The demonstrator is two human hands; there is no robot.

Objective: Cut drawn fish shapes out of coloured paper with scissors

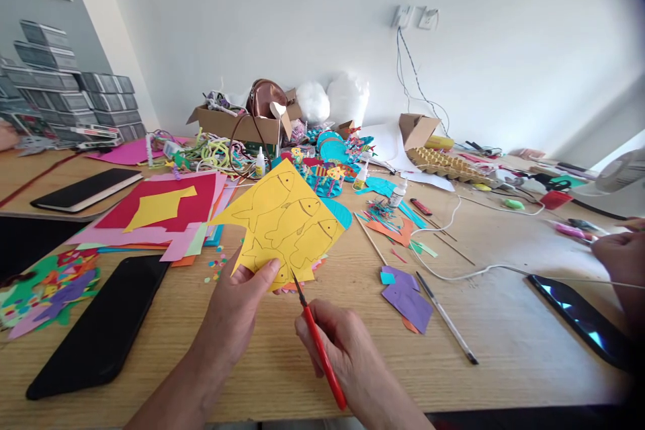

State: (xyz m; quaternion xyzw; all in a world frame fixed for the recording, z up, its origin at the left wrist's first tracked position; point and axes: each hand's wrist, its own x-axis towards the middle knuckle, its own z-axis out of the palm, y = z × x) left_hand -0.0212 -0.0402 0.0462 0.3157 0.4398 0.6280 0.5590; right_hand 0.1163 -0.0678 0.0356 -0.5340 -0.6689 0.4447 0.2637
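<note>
A yellow sheet of paper (pixel 297 215) with several fish outlines drawn on it is tilted up above the table. My left hand (pixel 242 295) grips its lower edge, thumb on top and fingers hidden underneath. My right hand (pixel 337 342) is closed around red-handled scissors (pixel 317 342), seen nearly edge-on. Their dark, narrow tip touches or lies very close to the paper's lower edge, just right of my left thumb. Small coloured paper dots (pixel 216 265) lie on the table behind my left hand.
Stacked coloured paper (pixel 111 215), a black phone-like slab (pixel 101 329) and paper cutouts (pixel 55 289) lie left. Purple scraps (pixel 408 302), a pen (pixel 446 316) and a phone (pixel 579 322) lie right. Another person's hand (pixel 622 255) is at the right edge. Glue bottles (pixel 361 178) stand behind.
</note>
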